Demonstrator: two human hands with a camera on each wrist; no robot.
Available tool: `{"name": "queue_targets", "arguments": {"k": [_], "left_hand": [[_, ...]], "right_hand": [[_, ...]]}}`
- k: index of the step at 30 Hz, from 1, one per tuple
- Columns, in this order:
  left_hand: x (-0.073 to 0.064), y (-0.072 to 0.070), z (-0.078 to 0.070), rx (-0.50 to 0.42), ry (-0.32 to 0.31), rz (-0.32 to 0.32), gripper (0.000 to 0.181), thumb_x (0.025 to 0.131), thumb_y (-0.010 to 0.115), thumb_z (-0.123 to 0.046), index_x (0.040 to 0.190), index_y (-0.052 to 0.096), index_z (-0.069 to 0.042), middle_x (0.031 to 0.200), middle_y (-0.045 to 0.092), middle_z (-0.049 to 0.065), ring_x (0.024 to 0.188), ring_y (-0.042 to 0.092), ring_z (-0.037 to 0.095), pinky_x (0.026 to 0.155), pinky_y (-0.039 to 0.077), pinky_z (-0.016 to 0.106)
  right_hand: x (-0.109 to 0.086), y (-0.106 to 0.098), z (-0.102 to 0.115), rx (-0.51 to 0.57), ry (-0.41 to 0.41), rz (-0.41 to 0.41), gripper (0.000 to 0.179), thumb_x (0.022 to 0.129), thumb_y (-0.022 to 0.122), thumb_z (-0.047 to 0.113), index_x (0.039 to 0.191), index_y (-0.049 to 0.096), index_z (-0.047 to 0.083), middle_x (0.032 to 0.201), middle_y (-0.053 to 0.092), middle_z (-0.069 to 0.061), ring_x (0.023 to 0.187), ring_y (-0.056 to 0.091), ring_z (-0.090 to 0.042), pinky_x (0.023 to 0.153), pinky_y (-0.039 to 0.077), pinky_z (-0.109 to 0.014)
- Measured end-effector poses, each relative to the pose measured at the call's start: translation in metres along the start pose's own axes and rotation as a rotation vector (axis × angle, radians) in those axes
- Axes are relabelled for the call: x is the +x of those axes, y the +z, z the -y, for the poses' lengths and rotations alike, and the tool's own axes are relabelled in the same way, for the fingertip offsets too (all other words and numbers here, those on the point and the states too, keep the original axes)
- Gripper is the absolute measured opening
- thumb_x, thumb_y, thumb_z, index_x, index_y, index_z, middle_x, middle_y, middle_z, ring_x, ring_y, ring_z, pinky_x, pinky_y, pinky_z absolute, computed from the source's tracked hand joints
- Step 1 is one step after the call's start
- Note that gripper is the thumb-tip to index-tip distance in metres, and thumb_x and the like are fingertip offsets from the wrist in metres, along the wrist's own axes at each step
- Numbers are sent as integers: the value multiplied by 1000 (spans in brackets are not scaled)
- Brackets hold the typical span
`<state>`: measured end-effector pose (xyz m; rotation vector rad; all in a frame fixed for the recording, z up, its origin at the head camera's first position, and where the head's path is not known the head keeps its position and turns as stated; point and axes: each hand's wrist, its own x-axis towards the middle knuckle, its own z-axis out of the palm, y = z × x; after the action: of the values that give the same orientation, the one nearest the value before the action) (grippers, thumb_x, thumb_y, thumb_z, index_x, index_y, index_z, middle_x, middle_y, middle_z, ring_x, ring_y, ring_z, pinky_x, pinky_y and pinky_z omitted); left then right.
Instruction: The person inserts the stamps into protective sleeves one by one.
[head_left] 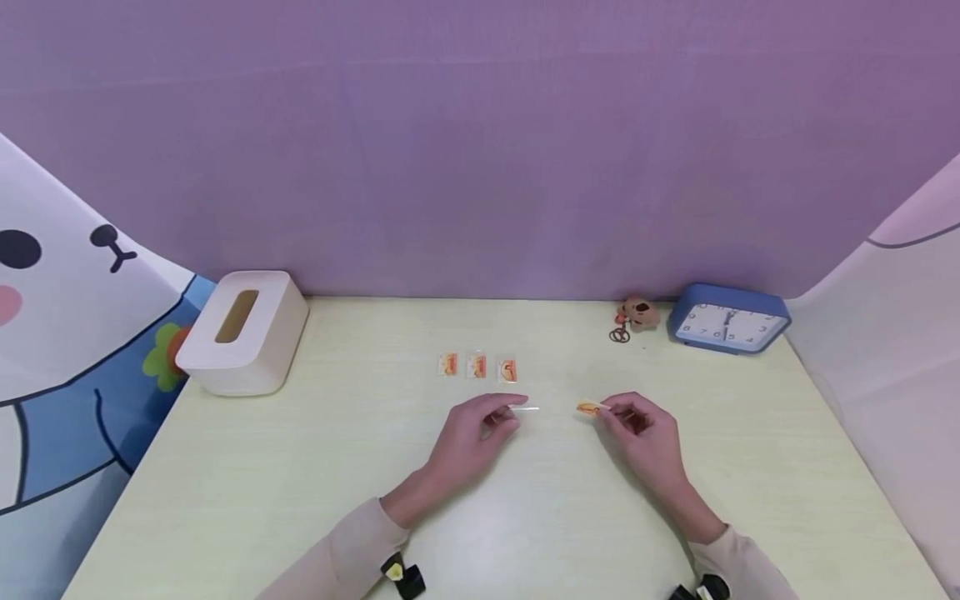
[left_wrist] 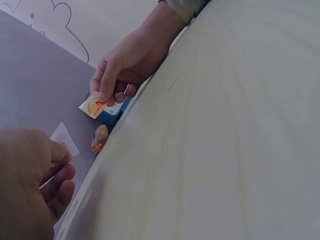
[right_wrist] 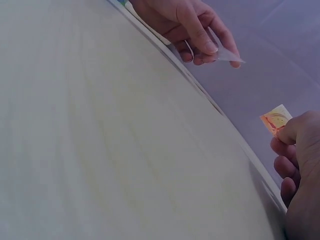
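Between thumb and fingers, my left hand pinches a small clear plastic sleeve, seen nearly edge-on in the head view. My right hand pinches a small orange-and-yellow printed card by one edge. Both hands are held over the table, with a gap between the sleeve and the card. Just beyond my left hand, three small cards with clear borders lie in a row: a left one, a middle one and a right one.
A white tissue box stands at the back left of the table. Toward the back right are a blue clock and a brown plush keychain with a dark metal ring. A purple cloth hangs behind the table.
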<state>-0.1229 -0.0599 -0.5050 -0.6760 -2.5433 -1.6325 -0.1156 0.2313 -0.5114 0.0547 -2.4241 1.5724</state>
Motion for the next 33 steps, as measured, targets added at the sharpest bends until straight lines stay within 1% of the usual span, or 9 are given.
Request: {"name": "queue_targets", "arguments": {"k": [5,7,10,14,16,20,27,31,33], "left_hand": [[-3,0,2,-30,-31,-19,46,101,78,0,146,70,-4,100,78,1,88,69,11,82,61,27],[-3,0,3,-52,-50,-34,46,101,79,0,145,68,-4,100,78,2,87,69,12,81,61,26],[-4,0,4,-82,-79,-65,33,100,80,-2,132,71,-3,99,78,3,86,69,12,80,60,26],[-3,0,6,-105,-74,-118,10,100,81,-3,108,75,-6,96,78,2,85,68,12,78,59,25],[-3,0,7,-111,-70,-132,6,100,81,-4,102,77,-8,95,78,1,85,68,12,77,58,25],[-3,0,7,-127,-92,-124,6,101,82,-6,99,78,-10,92,77,-1,83,66,13,76,56,24],[-4,0,6,-102,-109,-90,5,101,82,-7,98,79,-11,92,77,-2,83,66,12,77,58,25],[-4,0,5,-91,-120,-64,2,101,82,-9,100,81,-8,93,78,-5,84,67,10,80,60,26],[-4,0,5,-84,-124,-50,5,102,82,-11,100,81,-6,93,78,-5,86,67,10,81,60,27]], "right_hand": [[-3,2,1,19,-11,13,9,97,83,-3,103,80,4,90,72,-2,76,56,-11,65,47,-19],[-4,3,2,32,-25,15,10,96,82,-4,102,80,3,89,73,-2,75,56,-11,65,48,-19],[-5,5,3,60,-43,19,10,96,82,-6,100,80,3,90,74,-3,75,57,-11,66,49,-19],[-6,8,3,87,-65,23,12,95,81,-8,100,79,2,90,74,0,75,56,-10,65,49,-18],[-7,9,4,98,-77,24,13,94,81,-10,100,79,1,89,73,1,74,56,-9,64,48,-18],[-10,13,4,123,-88,23,14,94,80,-12,100,79,0,89,73,2,73,55,-8,64,48,-17],[-16,20,9,151,-106,41,16,93,80,-13,100,79,2,88,72,4,72,55,-7,62,47,-17],[-21,24,11,166,-138,44,19,92,80,-15,99,79,2,87,72,3,72,55,-7,61,46,-17],[-22,26,12,173,-165,42,21,91,80,-16,98,79,3,85,73,1,71,54,-8,61,46,-17]]}}
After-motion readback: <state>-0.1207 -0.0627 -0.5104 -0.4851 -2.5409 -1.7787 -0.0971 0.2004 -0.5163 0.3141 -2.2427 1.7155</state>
